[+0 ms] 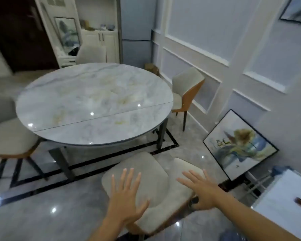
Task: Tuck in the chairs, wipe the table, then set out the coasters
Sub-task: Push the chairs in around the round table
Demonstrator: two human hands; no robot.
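left hand (127, 200), right hand (203, 192), padded chair (148, 166), round marble table (94, 94)

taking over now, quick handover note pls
Left hand open, right hand open, both spread over the near chair; no grip yet.
Near chair stands clear of the table; left chair and right chair also look pulled out, far chair sits close in.
Done: nothing that shows.
Left: tuck chairs, wipe table, set coasters; no cloth or coasters in view.
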